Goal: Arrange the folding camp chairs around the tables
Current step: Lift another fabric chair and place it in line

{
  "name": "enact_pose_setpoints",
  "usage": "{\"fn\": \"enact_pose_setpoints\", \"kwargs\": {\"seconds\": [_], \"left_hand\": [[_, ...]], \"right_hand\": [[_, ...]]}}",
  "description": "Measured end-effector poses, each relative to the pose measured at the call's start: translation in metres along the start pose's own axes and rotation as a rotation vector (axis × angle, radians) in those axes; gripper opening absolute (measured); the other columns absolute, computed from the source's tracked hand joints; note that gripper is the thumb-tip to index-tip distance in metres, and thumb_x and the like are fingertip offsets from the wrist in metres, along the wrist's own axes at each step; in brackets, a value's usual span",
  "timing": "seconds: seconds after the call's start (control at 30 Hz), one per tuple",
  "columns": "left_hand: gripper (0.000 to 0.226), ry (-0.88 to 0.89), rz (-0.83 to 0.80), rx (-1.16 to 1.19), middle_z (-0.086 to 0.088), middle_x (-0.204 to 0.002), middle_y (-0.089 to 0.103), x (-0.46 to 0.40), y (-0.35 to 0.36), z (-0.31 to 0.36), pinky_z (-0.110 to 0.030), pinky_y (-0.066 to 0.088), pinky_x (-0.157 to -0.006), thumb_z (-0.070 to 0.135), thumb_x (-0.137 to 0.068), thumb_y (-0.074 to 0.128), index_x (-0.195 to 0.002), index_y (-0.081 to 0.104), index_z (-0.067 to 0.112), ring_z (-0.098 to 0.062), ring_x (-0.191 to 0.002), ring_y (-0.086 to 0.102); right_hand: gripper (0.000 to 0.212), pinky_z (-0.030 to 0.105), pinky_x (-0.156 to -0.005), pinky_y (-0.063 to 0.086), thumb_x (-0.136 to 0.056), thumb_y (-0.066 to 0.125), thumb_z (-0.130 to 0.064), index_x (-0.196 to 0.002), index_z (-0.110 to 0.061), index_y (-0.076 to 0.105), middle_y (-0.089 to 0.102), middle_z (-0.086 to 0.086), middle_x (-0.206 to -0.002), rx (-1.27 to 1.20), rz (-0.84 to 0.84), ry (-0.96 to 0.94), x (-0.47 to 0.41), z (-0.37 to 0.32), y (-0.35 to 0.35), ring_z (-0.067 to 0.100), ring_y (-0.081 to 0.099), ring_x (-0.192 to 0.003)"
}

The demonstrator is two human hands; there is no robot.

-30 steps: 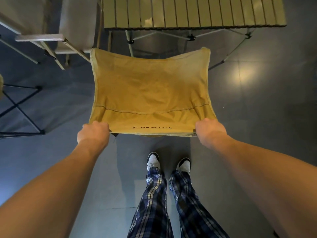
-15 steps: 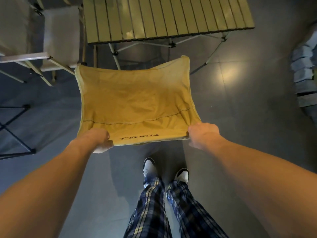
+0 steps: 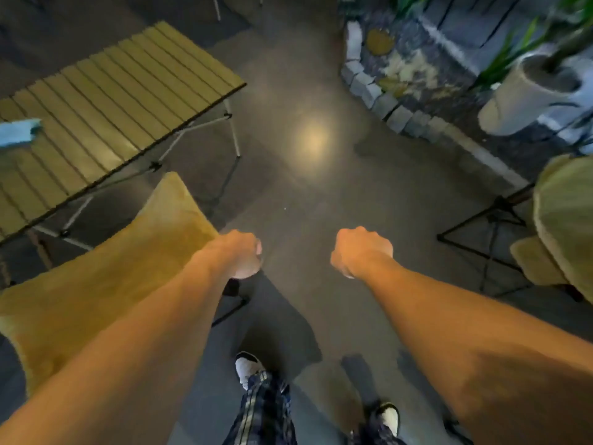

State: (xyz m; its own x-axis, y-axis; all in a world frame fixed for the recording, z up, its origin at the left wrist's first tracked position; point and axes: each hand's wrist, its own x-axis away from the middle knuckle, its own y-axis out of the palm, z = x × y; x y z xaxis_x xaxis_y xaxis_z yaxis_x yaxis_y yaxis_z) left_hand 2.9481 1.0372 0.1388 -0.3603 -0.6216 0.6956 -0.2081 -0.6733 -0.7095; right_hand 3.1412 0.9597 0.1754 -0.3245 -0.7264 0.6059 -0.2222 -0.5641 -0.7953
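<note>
A yellow fabric camp chair (image 3: pixel 128 271) stands at the left, its seat facing the slatted folding table (image 3: pixel 112 101). My left hand (image 3: pixel 239 255) hovers at the chair's near right corner with fingers curled, and I see no fabric in it. Over the bare floor, my right hand (image 3: pixel 361 252) is a fist that holds nothing. A second, pale yellow camp chair (image 3: pixel 564 220) on a black frame stands at the right edge. The whole view is blurred by motion.
A blue cloth (image 3: pixel 19 131) lies on the table's left part. A stone border (image 3: pixel 385 107) and a white planter pot (image 3: pixel 519 101) with green leaves fill the far right. Dark floor with a light reflection stretches ahead between the two chairs.
Both hands have let go of the yellow chair's back edge. My view has swung right, so the chair and table now sit at the left and a second chair has appeared.
</note>
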Motion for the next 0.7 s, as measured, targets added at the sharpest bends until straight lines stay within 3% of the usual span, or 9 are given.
{"fn": "enact_pose_setpoints", "kwargs": {"seconds": [0.17,0.3,0.43,0.53,0.7], "left_hand": [[0.032,0.248,-0.051,-0.188,-0.009,-0.113,0.066,-0.011,0.013,0.185,-0.037,0.052,-0.087,0.028,-0.097,0.040,-0.114,0.066,0.019,-0.032,-0.102,0.062],[0.029,0.411,-0.086,-0.264,-0.001,-0.119,0.066,-0.008,0.049,0.334,-0.039,0.051,-0.092,0.036,-0.094,0.045,-0.115,0.064,0.028,-0.027,-0.106,0.061],[0.032,0.654,-0.155,-0.383,0.004,-0.120,0.065,0.014,0.104,0.503,-0.038,0.048,-0.095,0.036,-0.092,0.044,-0.118,0.062,0.028,-0.024,-0.108,0.060],[0.035,0.792,-0.192,-0.464,0.001,-0.124,0.063,0.042,0.141,0.590,-0.037,0.049,-0.089,0.036,-0.096,0.044,-0.128,0.058,0.030,-0.025,-0.111,0.058],[0.036,0.970,-0.317,-0.668,0.000,-0.127,0.063,0.089,0.217,0.679,-0.041,0.046,-0.100,0.038,-0.094,0.045,-0.127,0.058,0.032,-0.027,-0.119,0.053]], "right_hand": [[0.020,0.035,-0.074,0.044,-0.090,0.050,-0.016,-0.105,-0.013,0.062,0.060,0.010,-0.116,-0.243,0.004,0.208,0.048,0.172,0.024,0.034,0.060,-0.106],[0.021,0.036,-0.073,0.044,-0.089,0.053,-0.017,-0.108,-0.012,0.061,0.059,0.010,-0.113,-0.412,0.028,0.419,0.099,0.311,0.060,0.033,0.059,-0.106],[0.006,0.034,-0.070,0.043,-0.091,0.052,-0.021,-0.093,-0.016,0.054,0.053,0.004,-0.085,-0.565,0.065,0.661,0.166,0.444,0.117,0.029,0.058,-0.091],[0.007,0.035,-0.072,0.043,-0.089,0.052,-0.019,-0.095,-0.017,0.055,0.061,0.005,-0.099,-0.640,0.096,0.833,0.209,0.501,0.163,0.029,0.058,-0.097],[0.039,0.041,-0.089,0.042,-0.089,0.050,-0.013,-0.127,-0.011,0.054,0.062,0.010,-0.119,-0.756,0.091,1.220,0.273,0.546,0.260,0.032,0.055,-0.114]]}}
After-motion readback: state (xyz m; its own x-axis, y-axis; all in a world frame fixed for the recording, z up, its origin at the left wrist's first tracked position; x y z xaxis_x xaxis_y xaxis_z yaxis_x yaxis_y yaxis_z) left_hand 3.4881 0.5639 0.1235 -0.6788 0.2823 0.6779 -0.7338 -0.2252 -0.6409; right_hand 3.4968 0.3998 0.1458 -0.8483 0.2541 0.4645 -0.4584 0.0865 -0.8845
